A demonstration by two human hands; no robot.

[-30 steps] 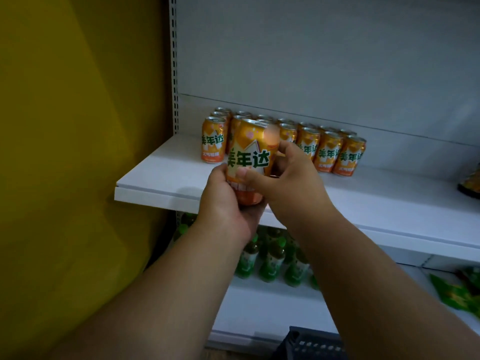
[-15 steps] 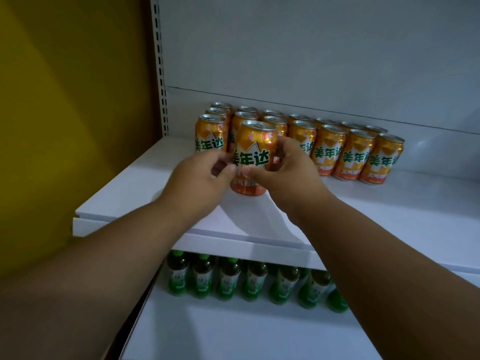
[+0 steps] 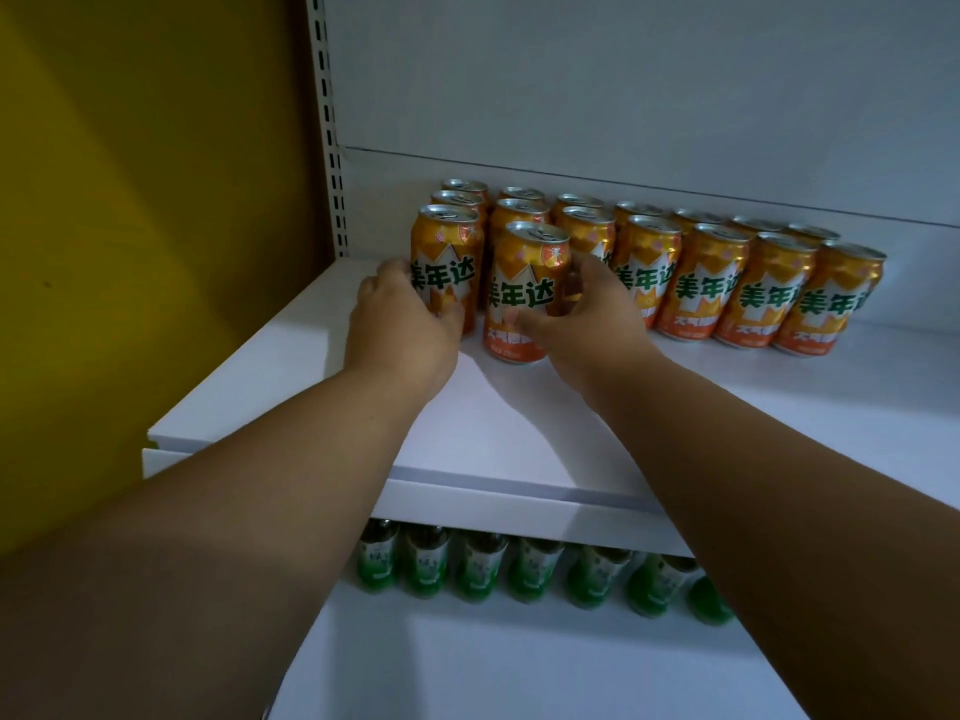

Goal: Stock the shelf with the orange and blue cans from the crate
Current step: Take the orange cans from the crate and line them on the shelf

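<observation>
- Orange can (image 3: pixel 524 298), upright on the white shelf (image 3: pixel 498 433), stands in front of the second column of the orange cans (image 3: pixel 696 278) lined along the back.
- Right hand (image 3: pixel 587 324) curls round its right side, thumb across the label.
- Left hand (image 3: pixel 400 324) wraps the leftmost front can (image 3: pixel 447 257), just beside it.
- Green bottles (image 3: pixel 519 563) stand in a row on the shelf below.
</observation>
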